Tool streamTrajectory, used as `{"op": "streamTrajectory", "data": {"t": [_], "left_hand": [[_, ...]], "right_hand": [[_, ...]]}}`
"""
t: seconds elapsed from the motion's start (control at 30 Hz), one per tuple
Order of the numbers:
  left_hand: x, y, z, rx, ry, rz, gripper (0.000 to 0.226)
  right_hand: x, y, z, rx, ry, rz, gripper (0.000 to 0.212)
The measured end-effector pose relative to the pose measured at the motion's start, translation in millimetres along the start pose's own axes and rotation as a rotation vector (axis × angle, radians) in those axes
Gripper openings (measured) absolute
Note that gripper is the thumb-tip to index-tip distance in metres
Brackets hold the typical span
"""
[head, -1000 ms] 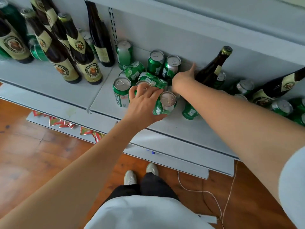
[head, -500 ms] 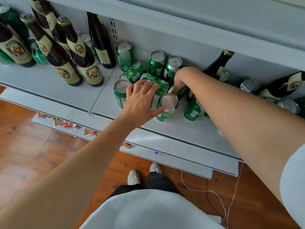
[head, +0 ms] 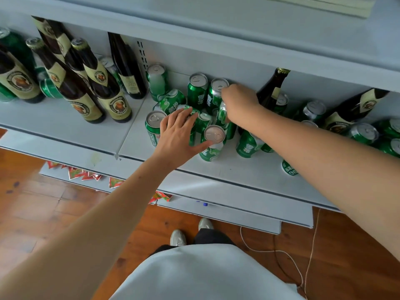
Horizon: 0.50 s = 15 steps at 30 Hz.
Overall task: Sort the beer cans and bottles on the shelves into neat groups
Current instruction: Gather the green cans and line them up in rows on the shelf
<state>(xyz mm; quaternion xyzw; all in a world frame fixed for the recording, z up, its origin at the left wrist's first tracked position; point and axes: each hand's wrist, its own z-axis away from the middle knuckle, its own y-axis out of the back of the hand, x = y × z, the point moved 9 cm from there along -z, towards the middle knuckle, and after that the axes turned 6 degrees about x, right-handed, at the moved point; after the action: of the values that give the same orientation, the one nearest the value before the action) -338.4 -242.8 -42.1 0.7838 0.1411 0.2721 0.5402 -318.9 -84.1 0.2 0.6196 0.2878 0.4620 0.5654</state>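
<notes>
Green beer cans (head: 197, 90) crowd the middle of the grey shelf (head: 227, 169), some upright, some lying down. My left hand (head: 179, 131) lies spread over the front cans, and its thumb touches an upright can (head: 214, 137). My right hand (head: 238, 100) curls over a tilted green can (head: 223, 114) and seems to grip it, with its fingertips next to an upright can (head: 219, 84) at the back. Just behind this hand stands a brown bottle (head: 273, 87). Several brown bottles (head: 97, 94) stand grouped at the left.
More cans (head: 363, 133) and a leaning bottle (head: 355, 107) lie jumbled at the right end of the shelf. One can (head: 289, 168) sits near the front edge. The shelf above overhangs closely. Below are wooden floor, a white cable (head: 281, 252) and my feet.
My right hand left the bottle, dipped into the cans and has come up leftward over a tilted can. My left hand has stayed on the front cans with its fingers spread wider.
</notes>
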Motion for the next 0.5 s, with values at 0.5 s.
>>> {"op": "streamTrajectory", "data": {"t": [0.5], "left_hand": [[-126.5, 33.1, -46.9, -0.012, 0.584, 0.228, 0.038]], "right_hand": [[-85.1, -1.4, -39.7, -0.135, 0.226, -0.226, 0.018]]}}
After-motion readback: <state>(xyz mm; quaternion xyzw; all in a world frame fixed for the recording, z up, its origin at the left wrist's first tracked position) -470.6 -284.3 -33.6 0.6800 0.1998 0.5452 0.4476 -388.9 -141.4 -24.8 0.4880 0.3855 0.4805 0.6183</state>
